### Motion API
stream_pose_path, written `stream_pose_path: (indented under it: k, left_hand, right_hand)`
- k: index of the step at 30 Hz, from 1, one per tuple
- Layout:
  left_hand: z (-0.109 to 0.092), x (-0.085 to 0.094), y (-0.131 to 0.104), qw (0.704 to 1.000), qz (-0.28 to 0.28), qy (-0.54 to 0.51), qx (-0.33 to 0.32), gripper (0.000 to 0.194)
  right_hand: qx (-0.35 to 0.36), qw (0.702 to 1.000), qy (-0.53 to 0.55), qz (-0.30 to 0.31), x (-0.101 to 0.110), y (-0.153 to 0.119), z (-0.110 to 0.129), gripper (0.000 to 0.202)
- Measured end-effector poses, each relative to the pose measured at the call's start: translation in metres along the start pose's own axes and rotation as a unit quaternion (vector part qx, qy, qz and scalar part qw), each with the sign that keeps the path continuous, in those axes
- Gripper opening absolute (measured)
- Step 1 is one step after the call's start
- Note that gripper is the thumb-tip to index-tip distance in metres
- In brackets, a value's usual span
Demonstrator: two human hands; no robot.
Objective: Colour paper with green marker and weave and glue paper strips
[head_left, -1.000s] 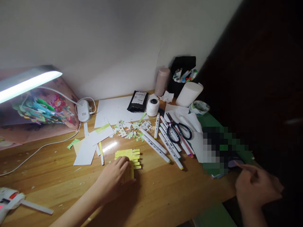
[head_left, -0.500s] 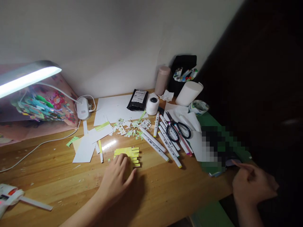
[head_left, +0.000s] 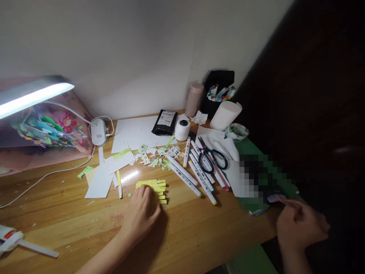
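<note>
My left hand lies over a bright yellow piece of paper strips on the wooden desk. Its fingers are bent lightly on top, the thumb is off to the side, and they cover much of the piece. Strip ends stick out to the right like a fringe. At the desk's right edge my right hand has one finger stretched out, the others curled in, nothing visible in them. That finger reaches a dark object, partly pixelated, on a green mat; I cannot make out its kind.
Several markers and black-handled scissors lie right of centre. Green and white paper scraps and white paper sheets are behind my left hand. A lit lamp, a glue gun and a tape roll are also here.
The whole view has shifted slightly. My left thumb has drawn in a little toward the yellow strips. My right hand stays by the dark object.
</note>
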State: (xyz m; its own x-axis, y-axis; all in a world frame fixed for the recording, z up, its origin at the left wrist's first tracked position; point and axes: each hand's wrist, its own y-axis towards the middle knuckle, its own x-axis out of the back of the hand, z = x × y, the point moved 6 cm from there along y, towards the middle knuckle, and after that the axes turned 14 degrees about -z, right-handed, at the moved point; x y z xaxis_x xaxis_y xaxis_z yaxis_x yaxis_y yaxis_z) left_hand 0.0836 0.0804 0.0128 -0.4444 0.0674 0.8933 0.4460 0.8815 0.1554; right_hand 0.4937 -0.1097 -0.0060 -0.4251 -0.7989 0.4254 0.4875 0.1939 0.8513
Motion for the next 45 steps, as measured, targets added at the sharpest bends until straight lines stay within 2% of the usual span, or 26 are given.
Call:
stream_pose_path:
  k: [2, 4, 8, 15, 20, 24, 28, 34, 39, 42, 45]
  left_hand:
    - [0.000, 0.001, 0.000, 1.000, 0.005, -0.003, -0.006, 0.015]
    - [0.000, 0.002, 0.001, 1.000, 0.012, 0.003, -0.016, 0.019]
    - [-0.003, 0.004, 0.003, 0.998, 0.029, 0.036, -0.033, 0.021]
    - [-0.010, 0.007, 0.006, 0.994, 0.079, 0.074, 0.004, 0.025]
    - [-0.007, 0.007, 0.010, 0.990, 0.125, 0.059, 0.016, 0.016]
    - [-0.007, 0.006, 0.016, 0.984, 0.164, 0.064, -0.010, 0.021]
    - [-0.012, 0.005, 0.020, 0.977, 0.196, 0.074, -0.042, 0.015]
    - [-0.013, 0.000, 0.018, 0.970, 0.207, 0.093, -0.089, 0.020]
    - [-0.012, -0.003, 0.013, 0.966, 0.190, 0.098, -0.148, 0.019]
    - [-0.011, -0.003, 0.012, 0.966, 0.183, 0.104, -0.150, 0.018]
    - [-0.011, -0.003, 0.010, 0.969, 0.175, 0.098, -0.143, 0.019]
  right_hand:
    - [0.047, 0.996, -0.005, -0.070, 0.008, 0.002, 0.008, 0.019]
    - [0.070, 0.993, -0.008, -0.096, 0.011, 0.003, 0.013, 0.021]
    - [0.074, 0.993, -0.013, -0.090, 0.010, 0.003, 0.014, 0.024]
    - [0.070, 0.994, -0.021, -0.084, 0.010, 0.004, 0.014, 0.027]
    - [0.039, 0.997, -0.023, -0.062, 0.008, 0.003, 0.012, 0.026]
    - [0.036, 0.998, -0.021, -0.056, 0.008, 0.001, 0.010, 0.026]
    - [0.060, 0.995, -0.029, -0.077, 0.010, 0.002, 0.012, 0.024]
    - [0.085, 0.993, 0.002, -0.079, 0.010, 0.005, 0.017, 0.023]
    - [0.058, 0.995, -0.003, -0.075, 0.010, 0.004, 0.015, 0.024]
    - [0.036, 0.997, -0.008, -0.061, 0.008, 0.002, 0.012, 0.025]
    - [0.043, 0.997, -0.009, -0.065, 0.008, 0.002, 0.012, 0.024]
